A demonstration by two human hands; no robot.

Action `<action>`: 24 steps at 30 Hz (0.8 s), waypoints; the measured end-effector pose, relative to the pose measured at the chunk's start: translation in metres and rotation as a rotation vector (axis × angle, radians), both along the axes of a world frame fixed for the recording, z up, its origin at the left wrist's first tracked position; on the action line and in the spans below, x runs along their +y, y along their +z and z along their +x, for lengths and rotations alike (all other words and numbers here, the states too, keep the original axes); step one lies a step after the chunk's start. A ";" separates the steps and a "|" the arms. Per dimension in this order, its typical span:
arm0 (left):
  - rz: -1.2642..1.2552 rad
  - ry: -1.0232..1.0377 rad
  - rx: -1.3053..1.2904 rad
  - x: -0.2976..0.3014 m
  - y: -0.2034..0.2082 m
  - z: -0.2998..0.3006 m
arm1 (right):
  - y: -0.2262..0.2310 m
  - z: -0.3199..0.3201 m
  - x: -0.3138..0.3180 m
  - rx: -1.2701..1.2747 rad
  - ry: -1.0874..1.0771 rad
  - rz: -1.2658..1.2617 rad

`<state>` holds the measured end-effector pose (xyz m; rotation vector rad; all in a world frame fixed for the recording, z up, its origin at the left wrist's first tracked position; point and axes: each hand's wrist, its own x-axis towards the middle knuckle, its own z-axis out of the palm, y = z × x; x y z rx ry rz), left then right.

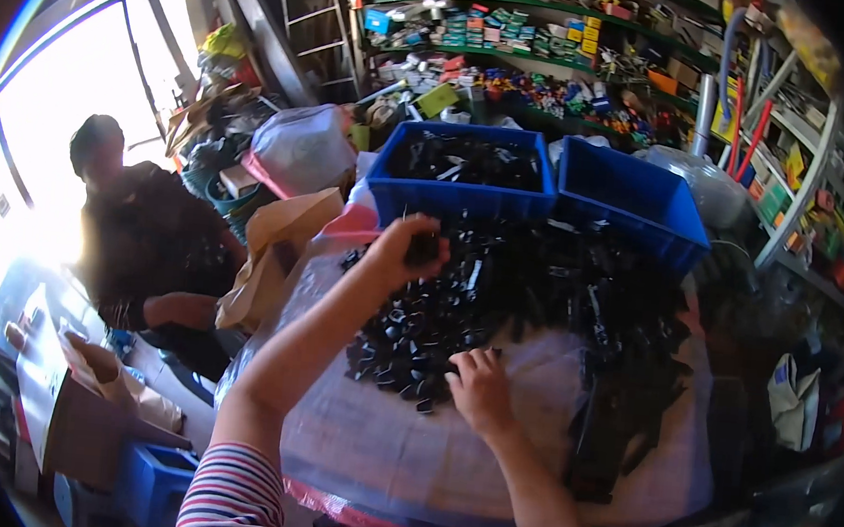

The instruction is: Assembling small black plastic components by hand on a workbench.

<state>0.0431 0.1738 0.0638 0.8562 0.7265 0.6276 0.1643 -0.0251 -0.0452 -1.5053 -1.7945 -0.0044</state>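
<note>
My left hand (405,249) is raised over the pile, just in front of a full blue bin, with its fingers curled round a small clump of black parts (421,249). Lower and to the right, my right hand (481,389) is at the near edge of the pile, its fingers bent together; whatever they may pinch is too small to make out. Between and beyond the hands lie many small black plastic pieces (404,334), some curved and shiny. Longer dark strips (620,411) lie on the right side of the plastic-covered table (375,460).
At the table's back stand a blue bin (460,199) holding black parts and another blue bin (637,214). A brown paper bag (278,241) sits at the left edge, near a seated person (149,230). Shelves (500,55) of small boxes fill the back.
</note>
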 end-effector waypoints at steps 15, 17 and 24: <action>1.011 0.056 0.299 0.048 0.033 0.084 | 0.003 0.004 -0.001 0.040 -0.060 -0.023; 1.163 0.058 0.405 0.004 0.009 0.035 | 0.004 0.005 0.003 0.109 -0.067 0.018; 1.106 0.112 0.648 -0.138 -0.047 -0.085 | 0.018 0.001 0.000 0.259 -0.123 -0.010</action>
